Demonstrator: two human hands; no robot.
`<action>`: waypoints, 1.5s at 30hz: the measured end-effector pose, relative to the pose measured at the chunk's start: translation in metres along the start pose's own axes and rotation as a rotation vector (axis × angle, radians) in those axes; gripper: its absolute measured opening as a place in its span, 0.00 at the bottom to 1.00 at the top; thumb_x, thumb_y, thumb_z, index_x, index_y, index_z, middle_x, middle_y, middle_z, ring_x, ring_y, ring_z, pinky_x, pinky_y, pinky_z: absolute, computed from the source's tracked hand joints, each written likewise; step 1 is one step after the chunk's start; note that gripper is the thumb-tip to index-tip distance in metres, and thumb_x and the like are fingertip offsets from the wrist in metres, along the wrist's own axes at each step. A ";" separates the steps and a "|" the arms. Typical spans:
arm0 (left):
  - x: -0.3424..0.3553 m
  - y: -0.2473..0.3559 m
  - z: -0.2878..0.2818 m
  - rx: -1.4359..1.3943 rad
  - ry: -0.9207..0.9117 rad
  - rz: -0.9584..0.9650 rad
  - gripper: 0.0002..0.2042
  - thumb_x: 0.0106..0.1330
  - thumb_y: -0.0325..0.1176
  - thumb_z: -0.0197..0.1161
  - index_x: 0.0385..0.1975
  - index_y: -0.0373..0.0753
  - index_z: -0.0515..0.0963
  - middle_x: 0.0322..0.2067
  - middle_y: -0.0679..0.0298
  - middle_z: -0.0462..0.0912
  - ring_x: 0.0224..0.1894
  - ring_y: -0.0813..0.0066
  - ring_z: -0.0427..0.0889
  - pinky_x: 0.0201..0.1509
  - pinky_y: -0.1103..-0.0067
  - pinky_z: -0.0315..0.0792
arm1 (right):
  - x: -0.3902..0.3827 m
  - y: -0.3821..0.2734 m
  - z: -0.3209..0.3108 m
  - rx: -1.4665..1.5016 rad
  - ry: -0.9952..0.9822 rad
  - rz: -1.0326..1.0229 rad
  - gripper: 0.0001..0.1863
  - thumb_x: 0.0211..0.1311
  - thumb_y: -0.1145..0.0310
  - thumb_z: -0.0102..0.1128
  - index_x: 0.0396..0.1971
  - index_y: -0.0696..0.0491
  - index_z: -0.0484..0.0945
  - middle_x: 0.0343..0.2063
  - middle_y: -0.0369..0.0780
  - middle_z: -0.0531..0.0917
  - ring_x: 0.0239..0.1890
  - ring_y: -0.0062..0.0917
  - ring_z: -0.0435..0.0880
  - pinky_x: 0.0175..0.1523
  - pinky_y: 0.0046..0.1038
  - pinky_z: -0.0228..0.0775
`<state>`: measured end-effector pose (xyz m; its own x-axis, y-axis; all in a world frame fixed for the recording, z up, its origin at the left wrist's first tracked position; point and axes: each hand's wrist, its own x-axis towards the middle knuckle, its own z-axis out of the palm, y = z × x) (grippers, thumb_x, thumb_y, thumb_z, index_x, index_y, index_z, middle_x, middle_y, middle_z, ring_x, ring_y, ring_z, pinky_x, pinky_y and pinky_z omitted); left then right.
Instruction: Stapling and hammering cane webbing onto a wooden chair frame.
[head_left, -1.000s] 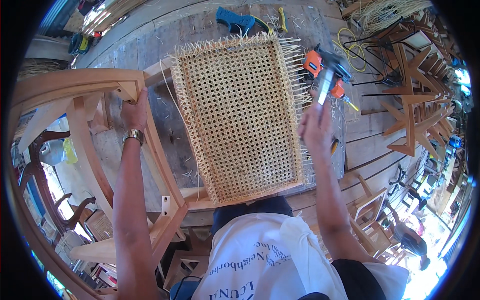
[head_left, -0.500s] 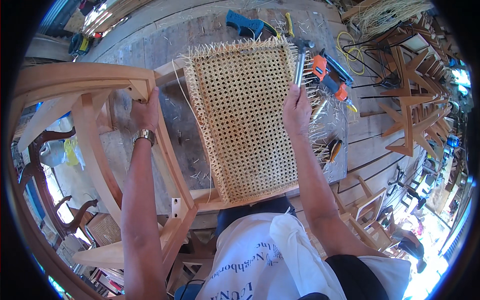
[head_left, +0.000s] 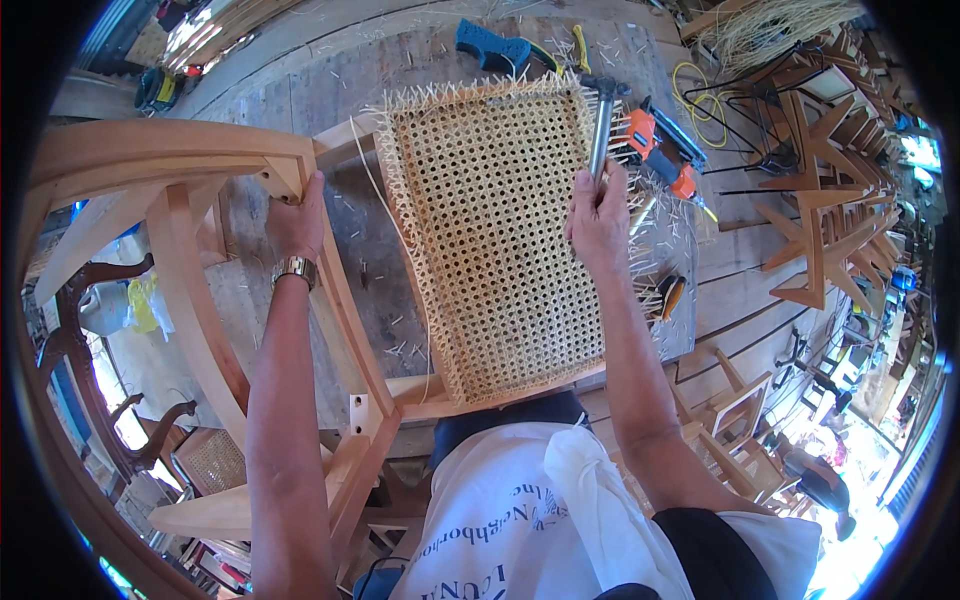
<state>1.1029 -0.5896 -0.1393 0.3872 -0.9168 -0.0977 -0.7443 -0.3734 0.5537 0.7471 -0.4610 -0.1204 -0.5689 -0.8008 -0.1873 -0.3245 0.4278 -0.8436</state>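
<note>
A woven cane panel (head_left: 500, 230) with frayed strand ends lies over the seat opening of a pale wooden chair frame (head_left: 190, 180). My right hand (head_left: 597, 212) is shut on the metal handle of a hammer (head_left: 601, 125), whose head sits at the panel's far right corner. My left hand (head_left: 297, 222), with a metal watch on the wrist, grips the chair frame at its left joint, beside the panel.
An orange power tool (head_left: 655, 145) and a blue tool (head_left: 495, 50) lie on the plank bench beyond the panel. A yellow-handled tool (head_left: 670, 297) lies at the right. Wooden chair frames (head_left: 820, 230) are stacked at the right, carved dark chairs (head_left: 90, 330) at the left.
My right hand has carried the hammer left and up from the orange tool to the panel's far right corner. The view has shifted so the panel sits further right. My left hand stays on the frame.
</note>
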 end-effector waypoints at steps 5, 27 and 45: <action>0.002 -0.004 -0.002 -0.007 -0.015 0.004 0.32 0.55 0.58 0.68 0.45 0.32 0.80 0.43 0.47 0.85 0.47 0.50 0.84 0.51 0.64 0.76 | 0.003 -0.006 -0.003 -0.167 -0.008 -0.108 0.21 0.72 0.63 0.52 0.61 0.52 0.64 0.26 0.48 0.81 0.25 0.39 0.84 0.32 0.38 0.73; 0.003 -0.001 0.000 -0.028 -0.003 -0.001 0.33 0.55 0.60 0.68 0.46 0.32 0.79 0.43 0.47 0.85 0.47 0.49 0.84 0.51 0.64 0.76 | 0.021 0.011 0.014 -0.347 0.163 -0.357 0.18 0.70 0.71 0.48 0.58 0.51 0.73 0.40 0.52 0.84 0.36 0.48 0.86 0.40 0.43 0.76; 0.003 0.001 0.002 0.014 -0.018 -0.018 0.33 0.55 0.59 0.68 0.45 0.30 0.79 0.44 0.46 0.85 0.49 0.49 0.83 0.52 0.63 0.75 | 0.018 0.005 0.007 -0.255 0.133 -0.476 0.16 0.70 0.71 0.52 0.55 0.54 0.76 0.36 0.50 0.85 0.36 0.45 0.86 0.40 0.40 0.78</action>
<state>1.1021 -0.5936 -0.1409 0.3908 -0.9123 -0.1226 -0.7449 -0.3917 0.5401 0.7409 -0.4761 -0.1318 -0.4001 -0.8777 0.2638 -0.7321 0.1329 -0.6681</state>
